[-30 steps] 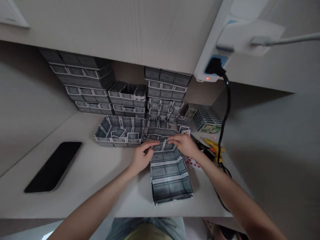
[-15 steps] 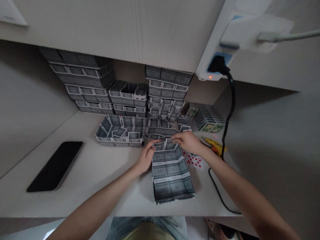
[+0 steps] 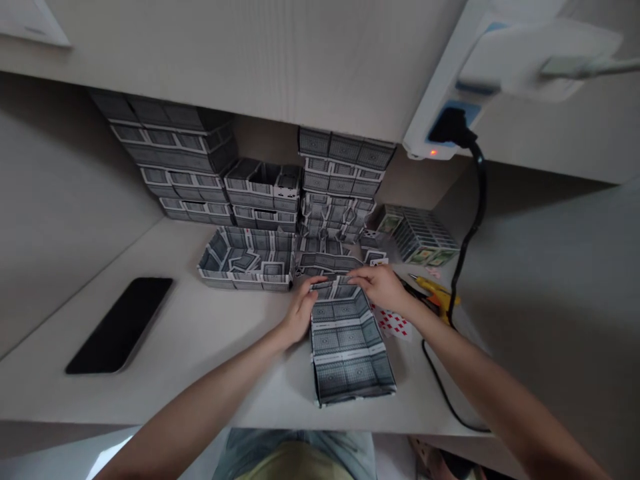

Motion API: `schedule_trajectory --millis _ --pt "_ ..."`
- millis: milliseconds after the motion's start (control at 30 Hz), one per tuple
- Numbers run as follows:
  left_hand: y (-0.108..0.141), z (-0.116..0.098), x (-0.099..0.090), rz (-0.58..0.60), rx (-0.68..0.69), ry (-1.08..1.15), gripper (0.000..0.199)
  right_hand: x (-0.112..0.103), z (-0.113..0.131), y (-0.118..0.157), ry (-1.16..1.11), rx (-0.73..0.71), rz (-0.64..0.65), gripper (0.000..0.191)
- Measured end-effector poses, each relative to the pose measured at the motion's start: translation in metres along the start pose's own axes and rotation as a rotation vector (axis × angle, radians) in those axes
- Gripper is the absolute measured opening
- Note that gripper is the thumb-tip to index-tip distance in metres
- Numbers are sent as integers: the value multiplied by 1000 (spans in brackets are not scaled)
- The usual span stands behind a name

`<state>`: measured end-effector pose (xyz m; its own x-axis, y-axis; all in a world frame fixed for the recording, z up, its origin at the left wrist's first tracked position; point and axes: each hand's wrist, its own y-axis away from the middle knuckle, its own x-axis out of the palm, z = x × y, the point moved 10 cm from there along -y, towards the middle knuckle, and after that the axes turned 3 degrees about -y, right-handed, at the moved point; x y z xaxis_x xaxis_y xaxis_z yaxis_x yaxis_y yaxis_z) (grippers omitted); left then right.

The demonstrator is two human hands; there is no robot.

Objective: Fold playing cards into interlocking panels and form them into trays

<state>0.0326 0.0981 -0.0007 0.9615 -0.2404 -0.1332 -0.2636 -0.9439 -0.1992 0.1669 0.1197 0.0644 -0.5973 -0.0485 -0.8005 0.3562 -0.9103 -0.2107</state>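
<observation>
An open box made of playing cards (image 3: 343,340) lies on the white desk in front of me, its patterned card backs facing inward. My left hand (image 3: 300,308) grips its far left corner, thumb inside the rim and fingers along the outside. At the far right corner, my right hand (image 3: 381,287) pinches the far wall between thumb and fingers. Loose playing cards (image 3: 395,323) with red diamonds lie partly under my right forearm. A second card box (image 3: 245,280), holding several loose cards, stands to the left behind my left hand.
Stacked card boxes (image 3: 175,160) rise at the back left, with another stack (image 3: 343,160) at the back centre. Packs of cards (image 3: 425,233) sit at the back right. A yellow glue gun (image 3: 437,293) with a black cord (image 3: 475,220) lies right. A phone (image 3: 120,327) rests left.
The whole view has shifted slightly, so things appear a little further right. Both hands keep their hold on the same far corners of the card box.
</observation>
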Motion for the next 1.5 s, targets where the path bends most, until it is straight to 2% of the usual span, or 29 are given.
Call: schedule_trajectory --millis 233,700,1500 --pt "0 5 3 35 -32 11 33 4 -1 2 16 20 50 20" --pt "0 3 3 15 -24 6 28 13 -2 6 302 -3 105 23" --pt "-3 5 0 19 -53 23 29 28 -3 9 319 25 168 25"
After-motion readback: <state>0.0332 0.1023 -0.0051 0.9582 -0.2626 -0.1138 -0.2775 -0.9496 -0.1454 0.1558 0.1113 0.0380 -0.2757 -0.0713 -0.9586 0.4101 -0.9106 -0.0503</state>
